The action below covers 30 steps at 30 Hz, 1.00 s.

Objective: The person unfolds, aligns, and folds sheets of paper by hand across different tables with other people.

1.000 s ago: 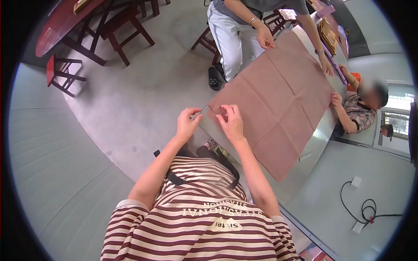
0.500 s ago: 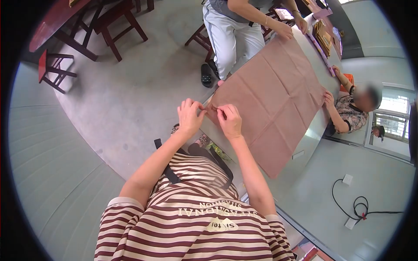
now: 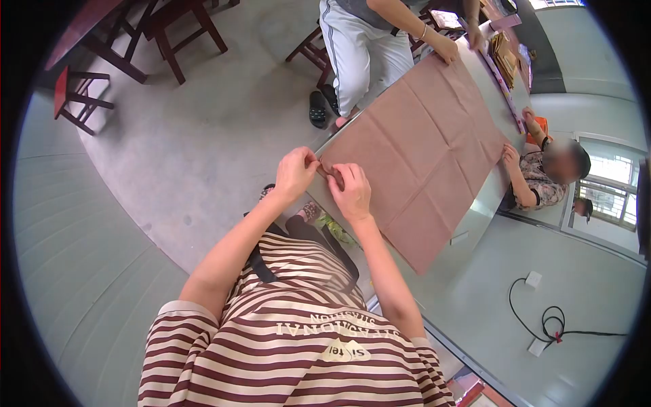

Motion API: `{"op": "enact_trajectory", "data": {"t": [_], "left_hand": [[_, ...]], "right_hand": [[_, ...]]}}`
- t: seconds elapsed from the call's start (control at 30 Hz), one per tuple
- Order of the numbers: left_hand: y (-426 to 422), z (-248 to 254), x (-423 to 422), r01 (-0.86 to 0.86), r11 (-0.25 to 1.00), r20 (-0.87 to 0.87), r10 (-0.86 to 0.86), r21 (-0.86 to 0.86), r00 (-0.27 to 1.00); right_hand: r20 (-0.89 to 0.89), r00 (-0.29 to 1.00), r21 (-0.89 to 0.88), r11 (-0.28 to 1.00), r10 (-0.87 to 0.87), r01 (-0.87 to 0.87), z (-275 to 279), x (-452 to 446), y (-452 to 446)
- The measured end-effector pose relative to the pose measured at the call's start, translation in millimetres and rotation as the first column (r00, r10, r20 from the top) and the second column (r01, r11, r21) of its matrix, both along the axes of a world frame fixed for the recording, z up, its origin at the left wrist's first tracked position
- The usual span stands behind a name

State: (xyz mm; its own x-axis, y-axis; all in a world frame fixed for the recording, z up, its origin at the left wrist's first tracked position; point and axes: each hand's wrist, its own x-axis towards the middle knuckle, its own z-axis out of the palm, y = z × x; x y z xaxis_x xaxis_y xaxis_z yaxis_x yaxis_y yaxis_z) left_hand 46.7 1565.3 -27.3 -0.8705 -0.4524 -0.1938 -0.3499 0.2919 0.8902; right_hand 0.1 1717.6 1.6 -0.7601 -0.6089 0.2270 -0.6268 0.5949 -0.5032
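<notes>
A large brown cloth with square fold creases lies spread over the pale table. At its near left corner, my left hand pinches the edge between thumb and fingers. Close beside it, my right hand has its fingertips closed on the same corner, where the material is bunched a little. Fingers partly hide the exact grip. A co-worker's hand presses on the far corner, and another person's hand touches the right edge.
The table runs away to the upper right, with stacked packets and a long patterned roll at its far end. Wooden stools stand on the floor at left. A black cable lies at right.
The cloth's near left corner, raised and folded before, now lies flatter. My right hand has shifted slightly left and down; my left hand stays at the corner. The view has tilted a little.
</notes>
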Motion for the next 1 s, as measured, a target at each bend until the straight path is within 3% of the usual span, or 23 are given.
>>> {"op": "enact_trajectory", "data": {"t": [0.4, 0.5, 0.57, 0.67, 0.73, 0.83, 0.9, 0.93, 1.0], "left_hand": [[-4, -3, -5, 0.019, 0.999, 0.046, -0.021, 0.038, 0.999], [-1, -2, -6, 0.011, 0.996, 0.035, -0.014, 0.087, 0.999], [-2, 2, -9, 0.021, 0.994, 0.057, -0.027, 0.105, 0.998], [-2, 6, -12, 0.018, 0.992, 0.072, -0.028, 0.124, 0.997], [0, 3, -16, 0.012, 0.99, 0.048, -0.019, 0.139, 0.999], [-5, 1, -18, -0.012, 0.963, 0.113, -0.019, 0.269, 0.993], [-5, 4, -16, -0.072, 0.828, 0.106, 0.015, 0.557, 0.994], [-4, 1, -16, -0.068, 0.827, 0.107, 0.01, 0.559, 0.994], [-9, -4, -18, -0.127, 0.711, 0.123, 0.057, 0.692, 0.991]], "right_hand": [[-0.158, 0.987, 0.063, 0.997, -0.033, 0.044, -16, -4, -9], [-0.148, 0.988, -0.03, 0.998, -0.051, 0.048, -18, -10, -7], [0.023, 0.994, -0.092, 0.99, -0.103, 0.105, -13, -9, -7], [0.1, 0.992, -0.128, 0.987, -0.08, 0.093, -10, -11, -3], [0.062, 0.996, -0.125, 0.99, -0.063, 0.071, -7, -11, -3], [0.018, 0.999, -0.131, 0.99, -0.045, 0.047, -6, -11, -6], [0.009, 0.999, -0.14, 0.989, -0.05, 0.051, -8, -10, -8], [0.012, 0.999, -0.14, 0.989, -0.044, 0.046, -9, -10, -8], [0.016, 0.999, -0.138, 0.989, -0.043, 0.044, -9, -9, -10]]}}
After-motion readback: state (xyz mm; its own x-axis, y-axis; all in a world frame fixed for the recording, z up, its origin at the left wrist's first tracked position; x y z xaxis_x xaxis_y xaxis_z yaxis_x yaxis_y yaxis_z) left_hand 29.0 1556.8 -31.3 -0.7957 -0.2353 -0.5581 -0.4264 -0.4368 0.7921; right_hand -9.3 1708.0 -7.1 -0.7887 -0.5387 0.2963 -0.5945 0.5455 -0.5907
